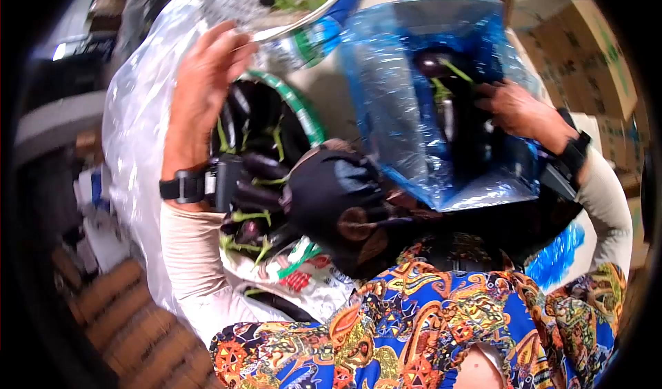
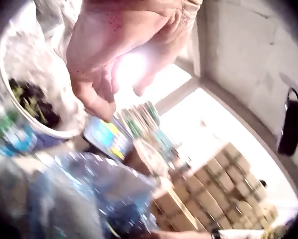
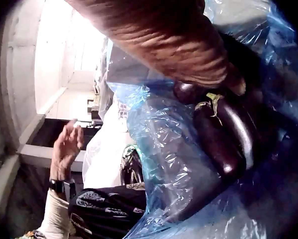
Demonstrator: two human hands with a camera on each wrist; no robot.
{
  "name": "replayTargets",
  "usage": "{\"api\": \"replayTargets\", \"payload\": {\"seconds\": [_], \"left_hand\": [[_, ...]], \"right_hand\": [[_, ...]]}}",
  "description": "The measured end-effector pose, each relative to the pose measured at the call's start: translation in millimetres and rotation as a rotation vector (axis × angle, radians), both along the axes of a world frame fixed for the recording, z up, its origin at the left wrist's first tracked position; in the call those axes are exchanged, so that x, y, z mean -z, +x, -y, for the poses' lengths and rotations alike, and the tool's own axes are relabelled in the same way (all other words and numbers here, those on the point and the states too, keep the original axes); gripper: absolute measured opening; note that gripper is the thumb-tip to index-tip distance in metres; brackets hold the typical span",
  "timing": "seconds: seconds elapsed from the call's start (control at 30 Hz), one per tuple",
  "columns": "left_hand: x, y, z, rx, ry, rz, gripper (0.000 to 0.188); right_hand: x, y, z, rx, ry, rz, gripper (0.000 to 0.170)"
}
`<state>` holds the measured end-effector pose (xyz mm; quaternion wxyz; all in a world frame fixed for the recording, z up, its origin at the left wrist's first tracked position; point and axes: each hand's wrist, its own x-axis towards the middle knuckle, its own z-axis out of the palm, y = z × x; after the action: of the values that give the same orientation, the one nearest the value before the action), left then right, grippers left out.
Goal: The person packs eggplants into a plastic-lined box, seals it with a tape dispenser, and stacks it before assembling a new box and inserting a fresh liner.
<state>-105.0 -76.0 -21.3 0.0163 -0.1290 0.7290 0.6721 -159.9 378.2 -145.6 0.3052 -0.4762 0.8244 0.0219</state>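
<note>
My left hand (image 1: 210,62) is raised over a bag of dark eggplants (image 1: 255,134), its fingers loosely bent and apart from the fruit. The left wrist view shows the same hand (image 2: 124,45) from below against a bright light. My right hand (image 1: 520,110) reaches into a box lined with blue plastic (image 1: 386,79), its fingertips right at the eggplants (image 1: 448,117) inside. From the right wrist, glossy eggplants (image 3: 228,134) with green stems lie side by side under this hand (image 3: 183,55). Its finger ends are partly hidden, so I cannot tell whether they grip one.
A white-rimmed bucket (image 2: 44,129) with dark, leafy contents stands beyond the bag. Cardboard boxes (image 1: 579,58) are stacked at the right. A single eggplant (image 1: 279,303) lies near my left elbow. Crumpled blue plastic (image 1: 555,254) is by my right elbow.
</note>
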Motion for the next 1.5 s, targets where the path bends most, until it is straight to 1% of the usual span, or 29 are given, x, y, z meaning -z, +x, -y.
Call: {"api": "replayTargets", "payload": {"seconds": [0.07, 0.13, 0.17, 0.23, 0.27, 0.3, 0.33, 0.4, 0.43, 0.5, 0.57, 0.63, 0.7, 0.73, 0.77, 0.8, 0.83, 0.9, 0.93, 0.97, 1.03, 1.07, 1.17, 1.2, 1.27, 1.33, 1.37, 1.43, 1.5], "left_hand": [[5.4, 59.4, 87.6, -0.285, 0.033, 0.004, 0.04], [38.1, 133.4, 174.2, -0.41, -0.074, 0.155, 0.038], [50.2, 169.8, 187.3, -0.448, -0.199, 0.291, 0.035], [93.0, 218.8, 166.3, -0.646, -0.2, 0.324, 0.033], [127.6, 252.8, 191.4, -0.553, -0.15, 0.394, 0.034], [134.9, 256.2, 151.6, -0.613, -0.523, 0.474, 0.043], [149.8, 266.9, 135.3, -0.471, -0.933, 0.42, 0.051], [144.0, 267.1, 79.5, -0.154, -1.466, 0.202, 0.067], [133.6, 264.4, 52.0, -0.017, -1.47, 0.309, 0.068], [151.6, 272.1, 40.3, 0.355, -1.647, 0.291, 0.062], [181.0, 281.6, 38.9, 0.431, -1.789, 0.202, 0.053], [186.8, 274.3, 46.6, 0.436, -1.768, 0.119, 0.036], [172.2, 262.6, 51.2, 0.579, -1.745, 0.117, 0.036], [157.9, 253.6, 51.6, 0.646, -1.734, 0.083, 0.035], [138.0, 247.9, 45.6, 0.602, -1.65, 0.064, 0.03], [137.3, 247.2, 53.6, 0.605, -1.685, 0.003, 0.028], [121.8, 244.4, 54.5, 0.666, -1.69, 0.141, 0.038], [90.9, 244.9, 53.6, 0.679, -1.685, 0.31, 0.068], [74.1, 245.7, 52.0, 0.683, -1.685, 0.415, 0.069], [58.7, 245.5, 51.0, 0.687, -1.689, 0.564, 0.07], [42.6, 254.9, 61.5, 0.668, -1.675, 0.698, 0.065], [37.4, 260.7, 72.6, 0.645, -1.621, 0.78, 0.064], [10.4, 262.3, 101.5, 0.554, -1.466, 1.035, 0.061], [-0.4, 259.5, 112.9, 0.438, -1.187, 1.13, 0.064], [-18.3, 271.7, 118.0, 0.132, -0.895, 0.944, 0.061], [-48.3, 254.0, 87.7, -0.139, -0.693, 0.884, 0.055], [-47.3, 257.8, 101.7, -0.165, -0.6, 0.784, 0.059], [-49.3, 232.8, 74.5, -0.105, -0.307, 0.424, 0.065], [-59.7, 189.1, 23.9, -0.041, -0.261, 0.331, 0.079]], "right_hand": [[-9.7, -0.3, 1.1, 0.023, -0.035, 0.048, 0.046], [-14.1, -1.7, 1.8, 0.055, -0.036, 0.085, 0.043], [-17.5, -2.1, 2.2, 0.084, -0.034, 0.106, 0.042], [-20.4, -6.4, -3.8, 0.11, -0.063, 0.109, 0.042], [-19.0, -8.1, -6.3, 0.121, -0.075, 0.11, 0.042], [-18.6, -9.4, -10.7, 0.135, -0.085, 0.111, 0.041], [-18.2, -9.3, -11.1, 0.094, -0.138, 0.077, 0.036], [-19.3, -10.6, -7.6, 0.099, -0.123, 0.096, 0.036], [-20.3, -10.2, -6.1, 0.104, -0.113, 0.107, 0.036], [-19.8, -11.7, -5.0, 0.081, -0.135, 0.106, 0.033], [-15.3, -13.3, -9.0, 0.061, -0.123, 0.099, 0.031], [-13.9, -13.3, -8.2, 0.053, -0.118, 0.104, 0.031], [-5.1, -14.9, -12.3, 0.051, -0.066, 0.088, 0.033], [8.2, -18.6, -22.1, 0.008, -0.174, 0.091, 0.042], [17.6, -16.3, -37.9, 0.022, -0.25, 0.039, 0.047], [22.3, -17.1, -40.0, 0.044, -0.237, 0.061, 0.05], [25.4, -15.4, -46.0, -0.023, -0.388, -0.015, 0.049], [19.2, -17.2, -34.0, -0.062, -0.304, 0.002, 0.042], [2.2, -13.8, -18.3, 0.03, -0.037, 0.033, 0.04], [4.8, -12.6, -22.9, 0.011, -0.17, 0.021, 0.035], [4.2, -9.7, -15.7, 0.035, -0.082, -0.003, 0.03], [6.9, -6.0, -13.7, 0.131, -0.117, 0.023, 0.03], [21.0, -6.6, -11.0, 0.117, -0.196, -0.09, 0.038], [19.3, -6.8, -5.1, 0.1, -0.1, -0.077, 0.039], [15.0, -6.6, 6.4, 0.069, 0.08, -0.05, 0.041], [23.9, -4.3, 4.6, 0.145, -0.003, -0.091, 0.045], [30.8, -3.5, 4.3, 0.178, -0.038, -0.112, 0.046], [50.1, -2.9, 15.1, 0.24, 0.031, -0.181, 0.053], [62.6, -5.0, 26.0, 0.228, 0.122, -0.274, 0.056]]}}
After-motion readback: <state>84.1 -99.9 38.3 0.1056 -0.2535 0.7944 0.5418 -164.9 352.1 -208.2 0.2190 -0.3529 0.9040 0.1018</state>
